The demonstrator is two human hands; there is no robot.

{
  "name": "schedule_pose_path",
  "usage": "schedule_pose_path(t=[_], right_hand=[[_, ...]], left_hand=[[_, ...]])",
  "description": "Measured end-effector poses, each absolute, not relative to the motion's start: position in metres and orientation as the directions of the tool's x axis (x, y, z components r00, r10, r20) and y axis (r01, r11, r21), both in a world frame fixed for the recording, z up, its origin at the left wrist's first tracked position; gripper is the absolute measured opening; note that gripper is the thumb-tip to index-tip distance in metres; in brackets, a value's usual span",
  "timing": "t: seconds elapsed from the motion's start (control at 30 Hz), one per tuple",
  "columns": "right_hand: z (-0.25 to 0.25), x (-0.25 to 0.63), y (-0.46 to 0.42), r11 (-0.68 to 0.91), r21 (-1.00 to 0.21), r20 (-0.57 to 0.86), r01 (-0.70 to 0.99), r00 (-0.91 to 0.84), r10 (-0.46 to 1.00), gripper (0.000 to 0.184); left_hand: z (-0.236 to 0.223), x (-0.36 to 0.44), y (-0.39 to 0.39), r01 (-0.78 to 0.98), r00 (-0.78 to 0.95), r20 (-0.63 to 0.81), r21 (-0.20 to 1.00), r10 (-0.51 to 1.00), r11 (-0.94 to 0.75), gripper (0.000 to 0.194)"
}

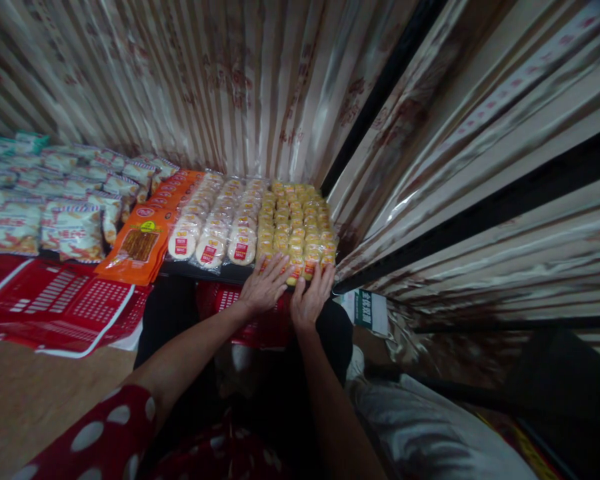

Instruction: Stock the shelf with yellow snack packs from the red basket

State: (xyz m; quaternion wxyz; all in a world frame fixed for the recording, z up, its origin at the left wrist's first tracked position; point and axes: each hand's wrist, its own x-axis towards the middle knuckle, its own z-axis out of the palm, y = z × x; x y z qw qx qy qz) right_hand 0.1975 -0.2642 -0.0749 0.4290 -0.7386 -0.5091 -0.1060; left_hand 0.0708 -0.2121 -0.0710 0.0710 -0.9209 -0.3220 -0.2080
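Observation:
My left hand (266, 283) and my right hand (311, 297) rest side by side on the front edge of rows of small yellow snack packs (296, 223) on a low dark shelf (215, 272). Both hands have their fingers stretched out flat against the front packs. Neither hand holds anything. To the left of the yellow packs lie rows of round white rice crackers with red labels (215, 223). My sleeve (100, 440) is red with white dots.
Flat orange packs (145, 240) and several white snack bags (60, 200) fill the shelf further left. Red plastic baskets (55, 303) sit below the shelf. Striped curtain-like sheets (230, 80) hang behind. A white bag (430, 433) lies at lower right.

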Motion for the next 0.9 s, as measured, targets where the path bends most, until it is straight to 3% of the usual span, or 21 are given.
schedule_pose_path(t=[0.9], right_hand=[[-0.079, 0.195, -0.27, -0.073, -0.472, 0.605, 0.879, 0.382, 0.699, 0.051]], left_hand=[[-0.077, 0.069, -0.21, 0.605, 0.712, 0.468, -0.029, 0.524, -0.796, 0.052]])
